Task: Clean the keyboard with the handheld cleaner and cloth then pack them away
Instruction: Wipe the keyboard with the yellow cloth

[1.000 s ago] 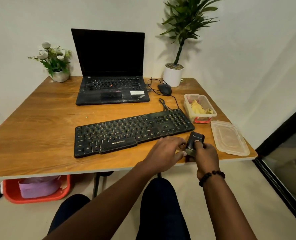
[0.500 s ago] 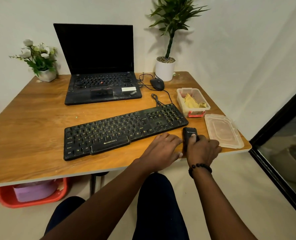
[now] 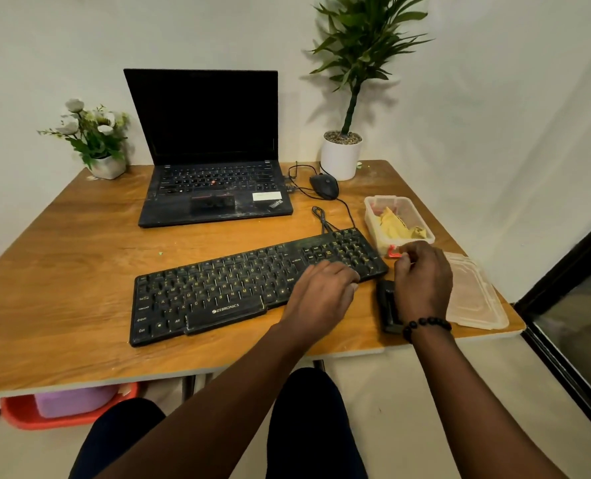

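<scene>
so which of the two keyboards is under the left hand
The separate black keyboard near the table's front edge; the left hand rests on its right part. The laptop behind is untouched.

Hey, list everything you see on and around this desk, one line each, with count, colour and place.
keyboard: one, black, front centre of table
handheld cleaner: one, black, lying right of keyboard
laptop: one, black, open, back centre
mouse: one, black, right of laptop
container: one, clear, back right, holding yellow cloth
lid: one, clear, front right corner
potted plant: one, green, white pot, back right
flowers: one bunch, white, back left
table: one, wooden
basket: one, red, under table
left hand: on keyboard's right end
right hand: above cleaner, near container
</scene>
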The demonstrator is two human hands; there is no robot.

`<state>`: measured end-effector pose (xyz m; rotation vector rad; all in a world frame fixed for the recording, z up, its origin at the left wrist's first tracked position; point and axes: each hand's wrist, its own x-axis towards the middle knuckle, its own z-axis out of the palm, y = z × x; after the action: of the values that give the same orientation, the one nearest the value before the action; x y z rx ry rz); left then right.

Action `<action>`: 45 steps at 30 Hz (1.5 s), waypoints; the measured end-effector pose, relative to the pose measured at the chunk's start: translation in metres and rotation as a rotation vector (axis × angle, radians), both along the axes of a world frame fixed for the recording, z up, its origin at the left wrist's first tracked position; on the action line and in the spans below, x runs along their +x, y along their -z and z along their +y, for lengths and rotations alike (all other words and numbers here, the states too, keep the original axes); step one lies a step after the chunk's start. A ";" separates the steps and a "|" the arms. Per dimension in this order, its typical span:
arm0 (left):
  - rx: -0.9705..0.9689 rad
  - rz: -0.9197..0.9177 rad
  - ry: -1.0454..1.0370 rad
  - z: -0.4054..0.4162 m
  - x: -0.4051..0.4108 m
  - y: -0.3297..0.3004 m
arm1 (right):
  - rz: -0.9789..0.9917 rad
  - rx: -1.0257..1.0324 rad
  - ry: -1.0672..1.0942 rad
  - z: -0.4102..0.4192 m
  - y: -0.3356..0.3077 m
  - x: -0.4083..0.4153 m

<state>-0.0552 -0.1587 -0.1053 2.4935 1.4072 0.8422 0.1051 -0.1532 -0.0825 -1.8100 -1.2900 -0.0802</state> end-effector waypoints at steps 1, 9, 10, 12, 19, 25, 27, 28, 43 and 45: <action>0.014 -0.006 -0.015 0.005 0.001 -0.003 | -0.027 -0.004 -0.019 0.010 -0.006 0.002; -0.016 -0.010 -0.094 0.050 0.002 -0.013 | -0.296 -0.318 -0.053 0.111 -0.030 0.025; -0.015 0.000 -0.110 0.056 0.002 -0.013 | -0.340 -0.401 -0.065 0.122 -0.030 0.028; -0.023 0.029 -0.141 0.068 0.001 -0.012 | -0.404 -0.564 -0.084 0.138 -0.029 0.029; -0.136 0.046 -0.213 0.088 -0.006 -0.001 | -0.467 -0.990 -0.144 0.161 -0.029 0.026; -0.260 0.129 -0.233 0.092 -0.007 -0.003 | -0.523 -1.048 -0.248 0.170 -0.039 0.028; -0.367 0.180 -0.206 0.092 -0.007 -0.008 | -0.666 -0.930 -0.221 0.171 -0.046 0.027; -0.412 0.205 -0.187 0.092 -0.008 -0.011 | -0.706 -0.848 -0.188 0.170 -0.050 0.028; -0.560 0.475 -0.101 0.069 -0.043 -0.029 | 1.805 0.011 -0.452 0.032 -0.057 0.000; -0.568 0.509 -0.103 0.064 -0.052 -0.030 | 1.818 0.100 -0.507 0.021 -0.061 -0.012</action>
<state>-0.1068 -0.0950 -0.0755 2.2599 1.6318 -0.2056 0.0936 -0.1326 -0.0217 -0.7133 -0.2601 1.3884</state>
